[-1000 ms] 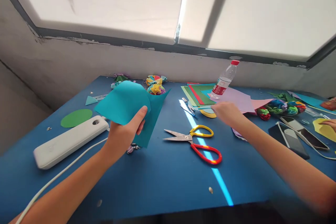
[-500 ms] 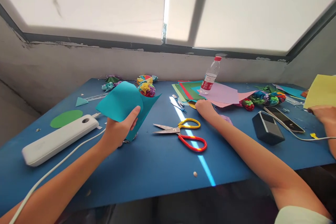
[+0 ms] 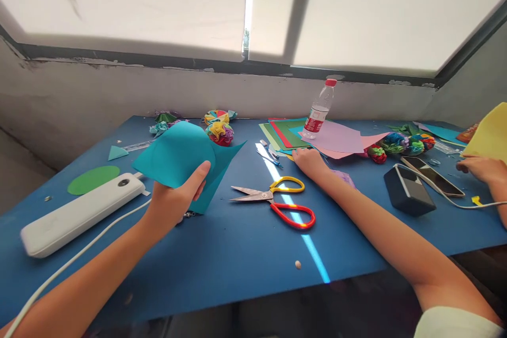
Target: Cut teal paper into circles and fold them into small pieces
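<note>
My left hand (image 3: 174,198) is closed on a curled teal paper sheet (image 3: 180,156), held up above the blue table (image 3: 237,253). My right hand (image 3: 311,161) reaches forward and rests palm down at the near edge of a stack of coloured paper sheets (image 3: 301,134); its fingers are curled and mostly hidden from me. Scissors (image 3: 277,203) with a yellow and a red handle lie on the table between my two arms, blades pointing left.
A clear water bottle (image 3: 319,111) stands on the paper stack. A white device (image 3: 79,214) with a cable, a green paper circle (image 3: 93,179) and paper flowers (image 3: 219,129) lie left and back. Another person's hand (image 3: 481,169) holds yellow paper at the right, near a phone (image 3: 431,174) and black box (image 3: 407,198).
My right hand has slid slightly left along the paper stack's edge. The other person's hand lifted a yellow sheet at the right. My view shifted a little right and back.
</note>
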The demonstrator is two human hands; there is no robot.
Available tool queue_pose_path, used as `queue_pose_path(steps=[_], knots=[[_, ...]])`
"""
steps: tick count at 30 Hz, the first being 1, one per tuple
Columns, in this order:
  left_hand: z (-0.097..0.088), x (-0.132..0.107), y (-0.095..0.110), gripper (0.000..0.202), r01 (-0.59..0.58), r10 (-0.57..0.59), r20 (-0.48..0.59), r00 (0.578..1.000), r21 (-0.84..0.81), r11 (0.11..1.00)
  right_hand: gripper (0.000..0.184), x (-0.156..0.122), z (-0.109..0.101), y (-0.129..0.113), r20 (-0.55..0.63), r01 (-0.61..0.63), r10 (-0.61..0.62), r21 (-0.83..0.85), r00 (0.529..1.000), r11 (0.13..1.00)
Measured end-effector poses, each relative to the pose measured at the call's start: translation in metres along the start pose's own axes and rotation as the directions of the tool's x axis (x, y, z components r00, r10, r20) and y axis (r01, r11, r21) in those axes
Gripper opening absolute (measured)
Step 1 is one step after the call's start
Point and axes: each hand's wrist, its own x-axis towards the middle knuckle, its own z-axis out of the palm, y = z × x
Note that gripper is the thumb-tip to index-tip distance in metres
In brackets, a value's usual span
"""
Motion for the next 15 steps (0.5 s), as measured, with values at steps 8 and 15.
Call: queue_pose_path(steps=[8,15], knots=[[0.002,0.0,-0.001,0.042,-0.025,0.025,-0.001,1.0,-0.01,1.0,0.033,0.012,0.0,-0.007,0.039,-0.074,0.073,0.04,0.997,0.996],[0.002,0.002,-0.004,0.037,-0.07,0.072,0.018,0.997,-0.091,0.993,0.032,-0.013,-0.043,-0.011,0.013,-0.034,0.032,0.165,0.999,0.986]])
